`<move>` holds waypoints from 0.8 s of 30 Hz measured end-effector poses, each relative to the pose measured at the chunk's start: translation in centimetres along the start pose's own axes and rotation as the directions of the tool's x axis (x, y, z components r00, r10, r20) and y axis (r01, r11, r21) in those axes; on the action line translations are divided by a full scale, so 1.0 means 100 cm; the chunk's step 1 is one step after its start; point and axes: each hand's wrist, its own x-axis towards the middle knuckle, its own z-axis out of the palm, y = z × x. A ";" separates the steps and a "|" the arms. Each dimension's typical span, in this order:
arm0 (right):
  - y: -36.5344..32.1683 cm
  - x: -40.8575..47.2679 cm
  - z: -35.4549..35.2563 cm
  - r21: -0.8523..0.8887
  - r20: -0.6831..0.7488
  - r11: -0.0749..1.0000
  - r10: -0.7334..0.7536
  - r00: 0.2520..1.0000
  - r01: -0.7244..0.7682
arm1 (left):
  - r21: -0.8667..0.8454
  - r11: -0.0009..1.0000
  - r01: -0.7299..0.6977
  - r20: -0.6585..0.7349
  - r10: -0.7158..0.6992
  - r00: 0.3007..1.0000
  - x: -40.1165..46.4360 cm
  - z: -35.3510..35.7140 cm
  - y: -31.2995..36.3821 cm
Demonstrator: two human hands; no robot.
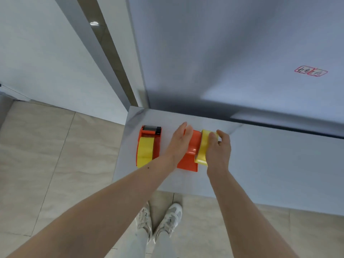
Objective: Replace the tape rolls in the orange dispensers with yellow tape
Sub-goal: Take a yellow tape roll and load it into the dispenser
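Two orange dispensers sit on a white table [270,164] near its left corner. The left dispenser [157,144] holds a yellow tape roll [146,152] and stands untouched. The second orange dispenser [191,153] lies between my hands. My left hand [181,141] rests flat against its left side with fingers extended. My right hand [218,148] grips a yellow tape roll [202,146] pressed against the dispenser's right side. Whether this roll sits on the hub is hidden.
The table's left edge [121,157] and front edge [223,198] lie close to the dispensers. A grey metallic wall panel [223,53] with a red stamp [310,71] rises behind. Tiled floor [46,155] and my shoes [160,220] lie below.
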 end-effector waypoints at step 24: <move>0.008 -0.005 0.034 0.108 0.054 0.994 -0.028 0.998 0.022 | -0.194 0.979 0.063 0.136 -0.037 0.990 0.030 0.010 -0.038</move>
